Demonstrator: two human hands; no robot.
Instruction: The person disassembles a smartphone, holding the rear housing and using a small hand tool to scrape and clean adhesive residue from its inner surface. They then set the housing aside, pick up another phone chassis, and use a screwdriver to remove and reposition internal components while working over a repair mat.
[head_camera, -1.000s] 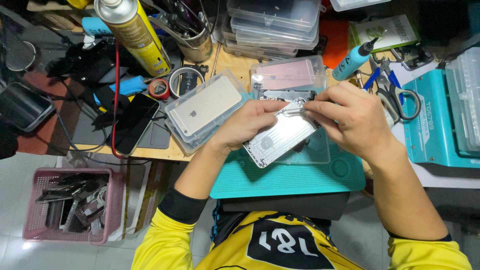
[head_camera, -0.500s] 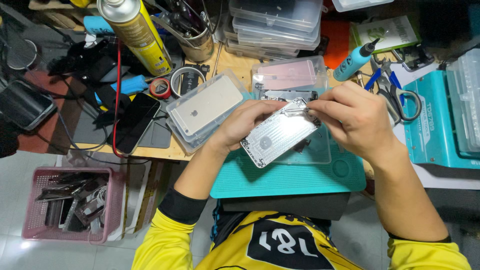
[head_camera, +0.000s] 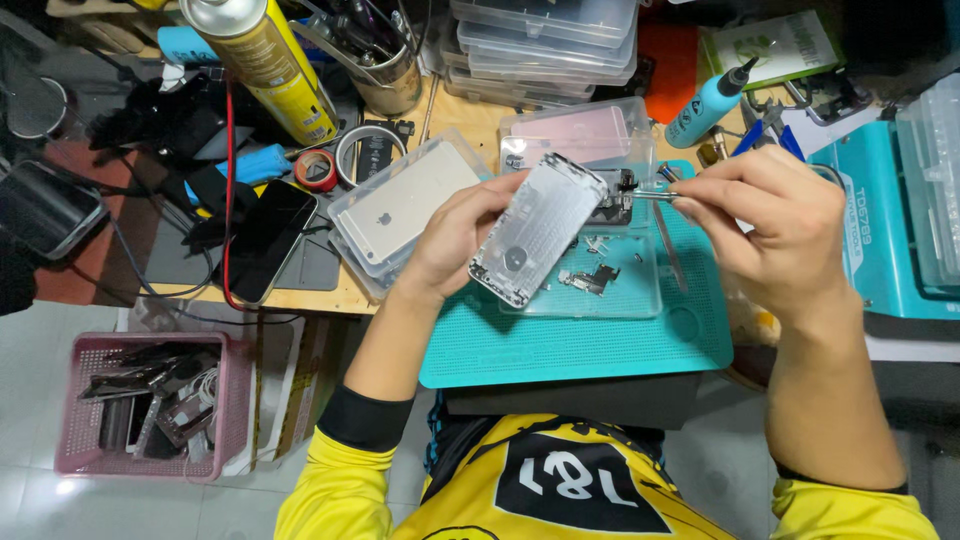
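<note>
My left hand (head_camera: 455, 240) clamps the light, stiff, slippery silver phone housing (head_camera: 537, 229) by its edges above the teal mat's (head_camera: 600, 345) far edge, while my right hand (head_camera: 775, 225) pinches tweezers (head_camera: 655, 196).

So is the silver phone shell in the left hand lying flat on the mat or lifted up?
Lifted and tilted: the left hand holds the silver phone shell clear of the teal mat.

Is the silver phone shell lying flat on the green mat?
No, the left hand holds the silver phone shell tilted up above the green mat.
</note>
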